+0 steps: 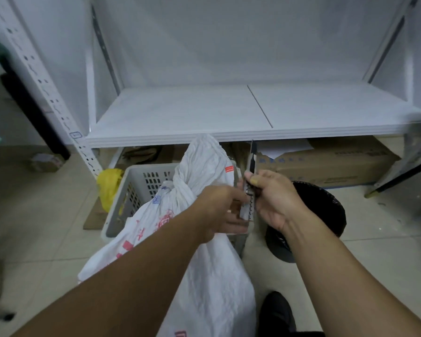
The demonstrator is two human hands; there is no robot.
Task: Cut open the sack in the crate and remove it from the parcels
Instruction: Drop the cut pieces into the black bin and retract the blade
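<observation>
- Crate [141, 188]: grey plastic with slotted walls, standing on the tiled floor [46, 239] just in front of a white shelf [180, 117]; its near side is hidden by what fills it.
- Sack [204, 263]: white woven material, crinkled, with red printed marks on the side and a small red tag near the top. It sits in the crate and bulges out over the near rim toward the camera. Its neck is gathered tight, and the loose top stands up above the crate wall.
- Parcels: none can be seen; the sack covers whatever it holds.
- Black bin [321, 215]: round, dark-lined, on the floor just right of the crate, partly behind the right forearm; its contents cannot be made out.
- Cardboard box [326, 166]: lies closed under the shelf, behind the bin.
- Yellow bag [110, 186]: slumped against the crate's left wall.
- Left hand [219, 210]: curled, gripping sack fabric at the crate's right edge.
- Right hand [275, 200]: fingers wrapped around the handle of a utility knife [252, 166], whose blade points upward beside the sack's top.
</observation>
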